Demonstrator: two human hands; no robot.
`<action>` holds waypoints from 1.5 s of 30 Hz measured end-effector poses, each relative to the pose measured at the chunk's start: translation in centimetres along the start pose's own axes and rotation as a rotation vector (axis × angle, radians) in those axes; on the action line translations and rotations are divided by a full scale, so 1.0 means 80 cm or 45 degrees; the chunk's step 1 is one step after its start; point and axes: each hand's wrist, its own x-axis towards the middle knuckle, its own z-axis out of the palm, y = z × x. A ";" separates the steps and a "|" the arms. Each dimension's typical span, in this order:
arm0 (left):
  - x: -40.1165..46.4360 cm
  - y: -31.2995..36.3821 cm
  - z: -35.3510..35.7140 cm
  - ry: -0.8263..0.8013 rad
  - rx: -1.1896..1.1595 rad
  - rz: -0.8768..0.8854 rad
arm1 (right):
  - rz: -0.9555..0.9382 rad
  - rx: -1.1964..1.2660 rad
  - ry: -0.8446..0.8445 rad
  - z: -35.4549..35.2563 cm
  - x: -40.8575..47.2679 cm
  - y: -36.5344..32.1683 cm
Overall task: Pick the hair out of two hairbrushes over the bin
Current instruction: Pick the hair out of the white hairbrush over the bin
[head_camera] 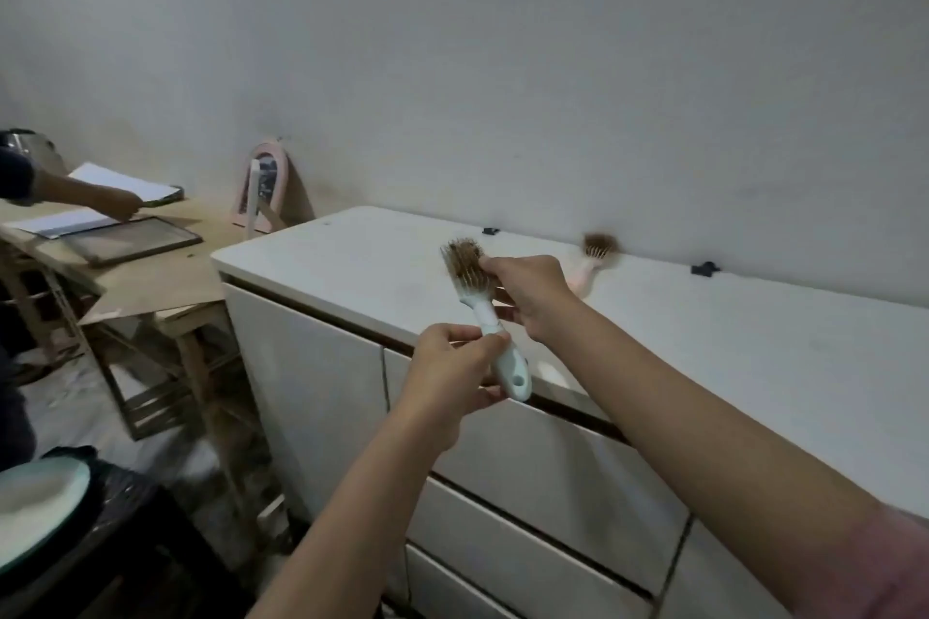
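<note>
A long white cabinet [704, 367] runs along the far wall, its flat top serving as the worktop, with drawers down the near face. To the left stands a wooden table [151, 276] with papers and a framed panel on it, where another person's arm [85, 196] reaches in. Low at the near left sits a dark bin [125, 518] with a pale lid tipped on its rim — well apart from the hands, down and to the left of them.

Above the cabinet's near edge the person holds the white hairbrush [490, 322] up in the air. The left hand [452, 367] has its fingers curled round the handle, the handle end pointing down toward the near side and the bristle head up and away, so the long axis runs near-to-far with a slight lean left. The right hand [528, 297] comes in from the right, fingers bent and pinching at the brown hair [462, 261] matted in the bristles — it is the nearer hand to the clump.

The second brush, the pink hairbrush [593, 261], lies on the worktop against the far wall, just right of the right hand, its head likewise full of hair.

The picking looks barely begun, and the brush is not over the bin yet.
</note>
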 end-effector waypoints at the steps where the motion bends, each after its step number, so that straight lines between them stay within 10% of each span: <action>1: -0.010 -0.006 -0.014 0.032 -0.007 -0.001 | 0.015 -0.011 -0.015 0.014 -0.008 0.009; 23: -0.103 -0.199 -0.258 0.595 -0.084 -0.398 | 0.517 -0.126 -0.602 0.207 -0.121 0.274; 45: -0.111 -0.322 -0.315 0.846 0.111 -0.554 | 0.666 -0.272 -0.430 0.231 -0.162 0.399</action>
